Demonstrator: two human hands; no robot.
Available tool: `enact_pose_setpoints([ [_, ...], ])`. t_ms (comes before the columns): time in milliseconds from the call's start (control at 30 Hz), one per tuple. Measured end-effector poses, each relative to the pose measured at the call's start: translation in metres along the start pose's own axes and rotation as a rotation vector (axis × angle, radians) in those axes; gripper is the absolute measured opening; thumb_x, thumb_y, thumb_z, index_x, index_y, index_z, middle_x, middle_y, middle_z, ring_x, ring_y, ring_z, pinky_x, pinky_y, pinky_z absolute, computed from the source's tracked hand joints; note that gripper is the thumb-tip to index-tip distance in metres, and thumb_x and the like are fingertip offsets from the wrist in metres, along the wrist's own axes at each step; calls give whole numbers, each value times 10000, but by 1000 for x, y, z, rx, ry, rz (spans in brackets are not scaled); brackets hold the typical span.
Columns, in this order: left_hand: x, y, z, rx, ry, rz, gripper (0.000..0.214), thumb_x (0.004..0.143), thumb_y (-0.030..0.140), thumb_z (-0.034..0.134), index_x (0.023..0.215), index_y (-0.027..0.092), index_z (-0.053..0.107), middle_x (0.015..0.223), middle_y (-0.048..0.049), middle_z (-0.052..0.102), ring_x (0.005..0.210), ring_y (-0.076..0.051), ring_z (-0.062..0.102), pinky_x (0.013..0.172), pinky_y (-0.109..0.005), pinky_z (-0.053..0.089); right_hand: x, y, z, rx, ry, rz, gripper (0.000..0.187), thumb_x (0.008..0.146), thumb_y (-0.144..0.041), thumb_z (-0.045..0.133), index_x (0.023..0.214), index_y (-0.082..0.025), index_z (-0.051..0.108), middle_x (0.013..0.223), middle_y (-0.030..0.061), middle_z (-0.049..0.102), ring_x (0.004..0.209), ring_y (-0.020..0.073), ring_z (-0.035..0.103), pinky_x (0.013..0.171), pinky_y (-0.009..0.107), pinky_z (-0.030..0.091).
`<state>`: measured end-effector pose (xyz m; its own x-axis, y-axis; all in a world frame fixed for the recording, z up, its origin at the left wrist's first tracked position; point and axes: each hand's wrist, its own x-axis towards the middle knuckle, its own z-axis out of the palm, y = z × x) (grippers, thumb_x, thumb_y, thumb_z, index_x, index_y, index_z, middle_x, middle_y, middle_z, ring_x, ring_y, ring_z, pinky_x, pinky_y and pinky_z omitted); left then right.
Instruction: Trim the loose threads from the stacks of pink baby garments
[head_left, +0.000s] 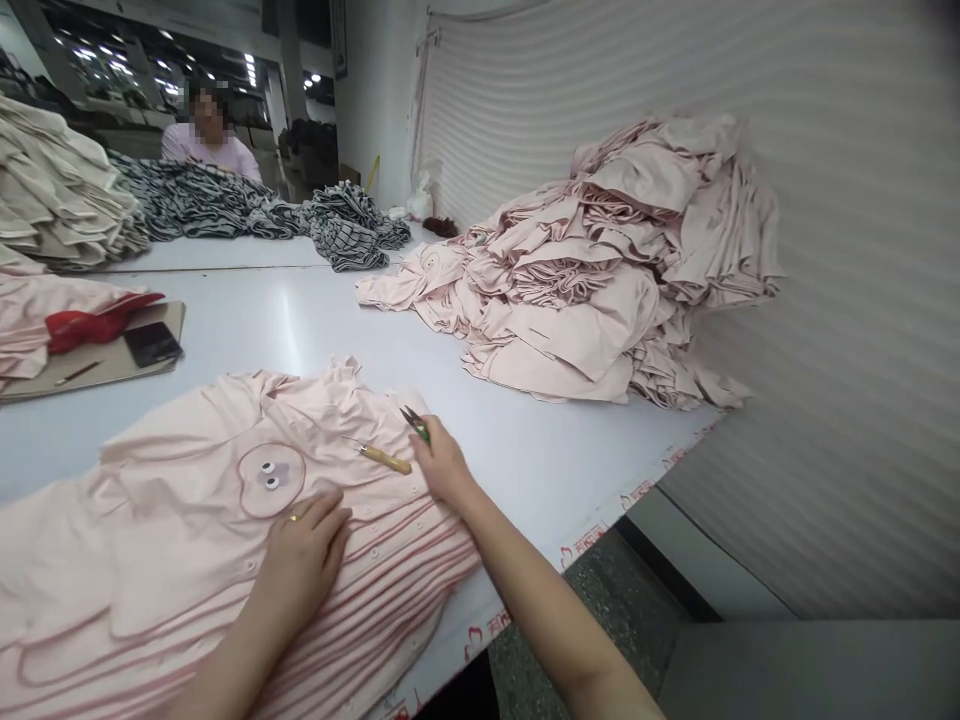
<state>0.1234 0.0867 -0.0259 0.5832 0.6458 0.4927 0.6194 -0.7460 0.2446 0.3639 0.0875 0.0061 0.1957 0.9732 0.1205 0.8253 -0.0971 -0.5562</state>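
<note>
A stack of pink garments (187,520) lies spread on the white table (315,320) in front of me, the top one bearing a heart-shaped patch with two eyes (270,478). My left hand (304,560) rests flat on the stack, fingers stretched out, a ring on one finger. My right hand (442,465) is closed around small thread snips (414,420), whose blades stick out past the fingers. A wooden-handled awl (382,458) lies on the garment just left of that hand.
A tall heap of pink garments (600,270) stands at the right against the wall. Striped garments (247,210) and cream piles (60,200) fill the far side, where another person sits. A board with a phone (152,343) and red cloth (94,322) lies at left.
</note>
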Motion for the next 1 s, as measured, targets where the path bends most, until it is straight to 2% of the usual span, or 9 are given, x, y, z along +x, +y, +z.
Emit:
enact_pose_setpoints([
  [100,-2,-11,13,53,-63,-38,256,912,324,491,1048,278,703,1181,-46,705,1072,-226,647,839,-372,514,-10,19,-20,-52,-9,89,211,975,-359,457,1088,-235,584,922,5,690,808,172,633,671,247,416],
  [233,-10,-12,13,173,-41,23,309,901,328,500,1167,298,653,1283,-33,660,1192,-247,591,912,-393,454,-17,37,-26,-147,-49,159,147,881,-365,606,950,-238,634,843,8,698,770,189,635,626,240,367],
  [400,-18,-23,-15,225,13,94,426,883,368,522,1277,215,572,1331,-101,622,1270,-289,533,987,-421,414,-9,41,-19,-253,-64,172,105,887,-242,554,913,-210,651,848,49,703,799,201,632,645,249,352],
  [533,-44,-50,-47,252,73,19,379,878,325,518,1245,257,582,1306,-91,635,1299,-306,508,1047,-478,389,3,45,-11,-293,-50,141,174,914,-190,490,1008,-183,637,948,99,695,907,221,621,694,261,365],
  [667,-72,-68,-62,291,-18,-87,434,896,387,477,1319,315,537,1439,-70,528,1350,-337,455,1057,-535,397,11,55,-5,-295,-80,121,176,882,-149,513,993,-185,644,943,92,681,846,217,628,663,268,383],
  [733,-77,-70,-65,228,-70,-163,449,910,409,459,1350,332,499,1473,-53,491,1372,-330,429,1073,-551,385,10,57,-8,-294,-73,117,241,896,-158,483,1077,-198,637,1026,89,667,854,217,633,664,278,405],
  [867,-68,-60,-73,133,-2,-235,379,920,394,470,1279,294,537,1357,-63,583,1295,-296,507,1046,-498,417,-8,38,-18,-163,-13,43,401,936,-196,416,1319,-233,526,1157,74,644,970,223,630,751,305,457],
  [933,-58,-49,-76,122,63,-186,285,908,361,506,1164,276,597,1195,-56,657,1138,-259,600,950,-425,468,-21,15,-15,-13,-61,-40,378,936,-281,491,1311,-249,528,1083,46,672,910,217,640,740,306,469],
  [1000,-47,-34,-72,110,92,-138,201,899,318,534,1068,266,628,1053,-38,679,986,-214,631,852,-365,481,-32,-10,-4,97,-170,-151,293,920,-350,572,1196,-253,591,998,22,680,860,204,641,719,293,464],
])
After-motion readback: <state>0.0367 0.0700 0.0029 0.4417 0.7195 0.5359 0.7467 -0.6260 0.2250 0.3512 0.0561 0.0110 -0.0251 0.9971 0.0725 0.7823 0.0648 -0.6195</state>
